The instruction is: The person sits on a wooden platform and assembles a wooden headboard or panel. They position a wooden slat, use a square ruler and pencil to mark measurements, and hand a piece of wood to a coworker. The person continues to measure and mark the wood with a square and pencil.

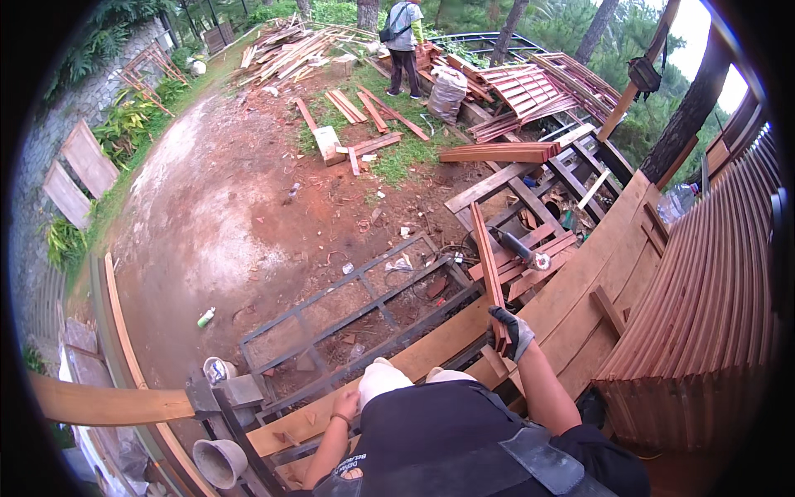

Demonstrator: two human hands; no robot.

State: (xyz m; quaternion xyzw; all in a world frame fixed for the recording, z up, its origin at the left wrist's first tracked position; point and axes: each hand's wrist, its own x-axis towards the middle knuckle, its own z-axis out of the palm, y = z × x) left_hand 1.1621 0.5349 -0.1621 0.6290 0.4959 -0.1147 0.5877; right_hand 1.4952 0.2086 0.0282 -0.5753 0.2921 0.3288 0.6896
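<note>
sack [447, 93]: bulging, grey-white, upright by the stacked timber at top | small green-white bottle [206, 316]: lying on dirt, left

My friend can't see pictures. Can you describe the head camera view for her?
A person's gloved right hand grips a long reddish wooden slat over a plank deck, while the bare left hand rests near their knee. Beyond lie a metal frame, red dirt and scattered lumber.

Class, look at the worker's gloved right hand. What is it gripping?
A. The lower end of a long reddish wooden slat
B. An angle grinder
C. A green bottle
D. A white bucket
A: the gloved right hand closes around the lower end of the reddish wooden slat, which runs away from it over the metal frame.
</note>
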